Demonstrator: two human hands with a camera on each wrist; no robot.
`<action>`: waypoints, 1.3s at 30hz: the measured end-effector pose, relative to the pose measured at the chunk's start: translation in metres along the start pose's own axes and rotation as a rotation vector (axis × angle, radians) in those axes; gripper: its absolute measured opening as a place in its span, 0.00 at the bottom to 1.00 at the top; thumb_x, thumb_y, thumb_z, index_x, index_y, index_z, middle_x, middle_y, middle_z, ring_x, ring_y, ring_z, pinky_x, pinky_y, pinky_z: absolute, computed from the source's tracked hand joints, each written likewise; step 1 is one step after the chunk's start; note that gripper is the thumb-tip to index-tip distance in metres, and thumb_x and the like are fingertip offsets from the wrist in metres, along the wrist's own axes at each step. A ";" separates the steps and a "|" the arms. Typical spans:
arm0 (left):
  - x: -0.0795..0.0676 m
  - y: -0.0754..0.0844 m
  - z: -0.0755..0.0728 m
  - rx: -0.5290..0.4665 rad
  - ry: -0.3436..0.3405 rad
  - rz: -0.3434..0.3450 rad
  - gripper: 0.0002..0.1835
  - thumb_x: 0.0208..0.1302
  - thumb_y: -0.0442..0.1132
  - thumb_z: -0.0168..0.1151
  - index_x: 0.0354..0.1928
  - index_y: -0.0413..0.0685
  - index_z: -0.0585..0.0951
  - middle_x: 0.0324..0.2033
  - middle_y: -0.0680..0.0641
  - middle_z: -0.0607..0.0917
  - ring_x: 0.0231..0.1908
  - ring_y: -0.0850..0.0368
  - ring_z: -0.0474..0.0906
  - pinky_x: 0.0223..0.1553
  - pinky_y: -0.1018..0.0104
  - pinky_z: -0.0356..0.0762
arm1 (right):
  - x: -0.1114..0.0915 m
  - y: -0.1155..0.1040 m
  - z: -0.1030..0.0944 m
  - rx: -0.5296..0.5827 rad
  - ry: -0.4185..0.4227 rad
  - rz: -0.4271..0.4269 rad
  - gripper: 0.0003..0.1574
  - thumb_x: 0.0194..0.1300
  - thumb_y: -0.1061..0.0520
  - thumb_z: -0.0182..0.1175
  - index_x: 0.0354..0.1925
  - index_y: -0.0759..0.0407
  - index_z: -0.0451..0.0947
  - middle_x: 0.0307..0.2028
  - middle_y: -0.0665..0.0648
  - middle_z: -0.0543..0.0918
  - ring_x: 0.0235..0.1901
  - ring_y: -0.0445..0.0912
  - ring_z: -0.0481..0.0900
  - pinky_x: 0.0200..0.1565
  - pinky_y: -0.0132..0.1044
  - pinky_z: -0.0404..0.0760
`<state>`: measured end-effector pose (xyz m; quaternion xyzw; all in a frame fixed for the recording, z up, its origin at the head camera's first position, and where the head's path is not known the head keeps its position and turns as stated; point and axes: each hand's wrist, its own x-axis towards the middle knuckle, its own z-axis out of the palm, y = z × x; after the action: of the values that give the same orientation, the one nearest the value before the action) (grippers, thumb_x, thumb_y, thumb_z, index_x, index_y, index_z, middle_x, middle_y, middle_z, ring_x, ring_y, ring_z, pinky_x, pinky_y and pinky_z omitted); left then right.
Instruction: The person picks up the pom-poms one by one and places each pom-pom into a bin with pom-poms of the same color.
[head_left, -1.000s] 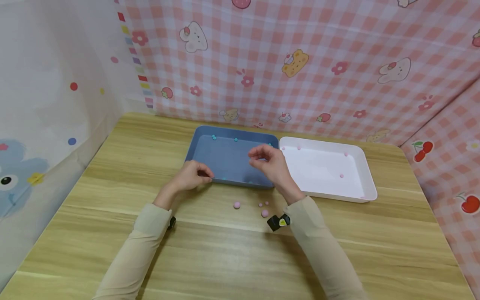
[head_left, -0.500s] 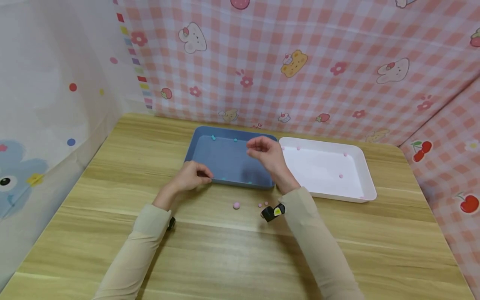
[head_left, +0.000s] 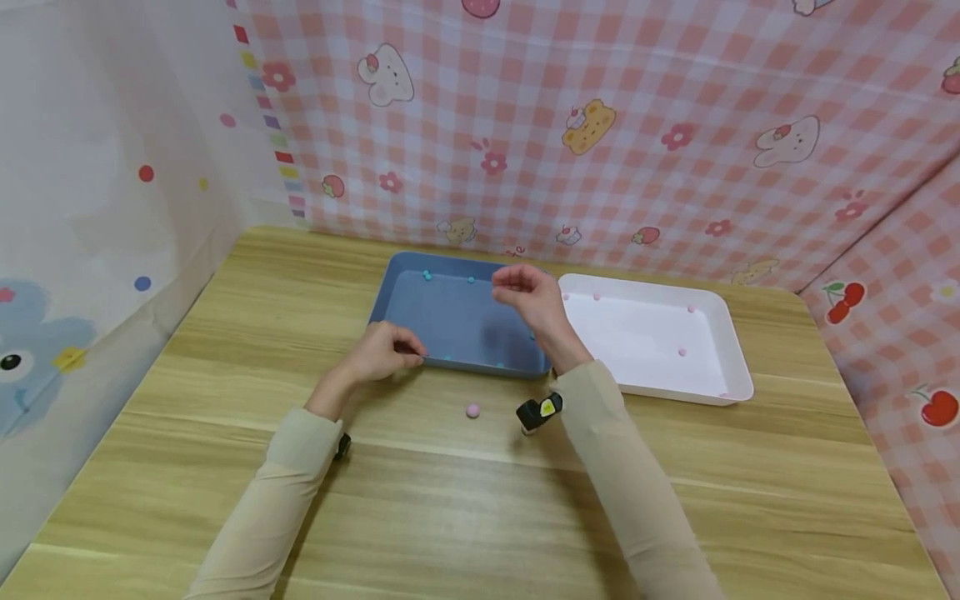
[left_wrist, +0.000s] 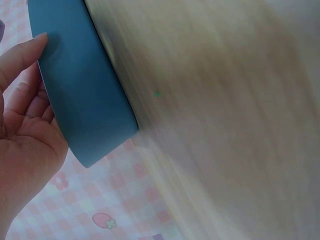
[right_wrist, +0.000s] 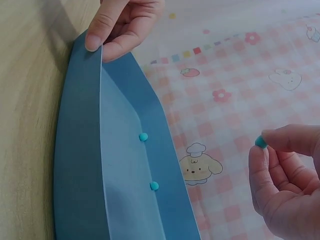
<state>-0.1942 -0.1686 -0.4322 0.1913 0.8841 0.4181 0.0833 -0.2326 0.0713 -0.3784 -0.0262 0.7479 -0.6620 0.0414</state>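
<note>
My left hand [head_left: 382,350] pinches the rim of the blue-grey tray [head_left: 453,321] near its front left corner. In the left wrist view, the thumb presses the outside of the tray wall with the other fingers behind it. Above the right part of this tray is my right hand [head_left: 536,304], raised in the air. Between its thumb and forefinger it pinches a small turquoise ball [right_wrist: 260,142], seen in the right wrist view. Several more turquoise balls [head_left: 427,275] lie in the blue-grey tray along its edges.
A white tray [head_left: 630,333] with several small pink balls [head_left: 682,352] adjoins the blue-grey one on the right. One larger pink ball [head_left: 472,411] lies on the wooden table [head_left: 450,517] in front. Behind the trays hangs a pink checked cloth [head_left: 525,108].
My right hand has risen and shifted slightly toward the back. Its wrist camera now covers the pink balls seen earlier on the table beside the larger one. The left hand stays put.
</note>
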 end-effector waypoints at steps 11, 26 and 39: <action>0.000 -0.002 0.000 -0.008 -0.020 -0.006 0.03 0.56 0.28 0.64 0.32 0.37 0.85 0.29 0.44 0.86 0.31 0.57 0.78 0.34 0.68 0.75 | 0.008 0.000 0.004 0.016 0.029 0.036 0.13 0.58 0.69 0.62 0.44 0.69 0.78 0.37 0.56 0.81 0.35 0.41 0.77 0.43 0.33 0.77; 0.000 -0.004 -0.001 -0.025 -0.018 0.032 0.03 0.56 0.28 0.64 0.31 0.37 0.85 0.29 0.44 0.86 0.31 0.56 0.79 0.34 0.67 0.75 | 0.009 0.005 -0.003 0.096 0.073 0.000 0.15 0.56 0.73 0.60 0.45 0.73 0.76 0.34 0.53 0.81 0.37 0.42 0.79 0.45 0.34 0.78; -0.001 -0.002 0.000 -0.030 -0.012 0.020 0.03 0.54 0.28 0.65 0.31 0.36 0.85 0.29 0.44 0.86 0.29 0.59 0.77 0.32 0.70 0.74 | -0.020 0.009 -0.043 -0.026 0.055 -0.044 0.15 0.58 0.69 0.62 0.45 0.73 0.76 0.39 0.59 0.81 0.34 0.37 0.78 0.40 0.27 0.77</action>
<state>-0.1936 -0.1700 -0.4333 0.2013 0.8753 0.4309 0.0871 -0.2163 0.1164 -0.3821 -0.0250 0.7567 -0.6533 0.0058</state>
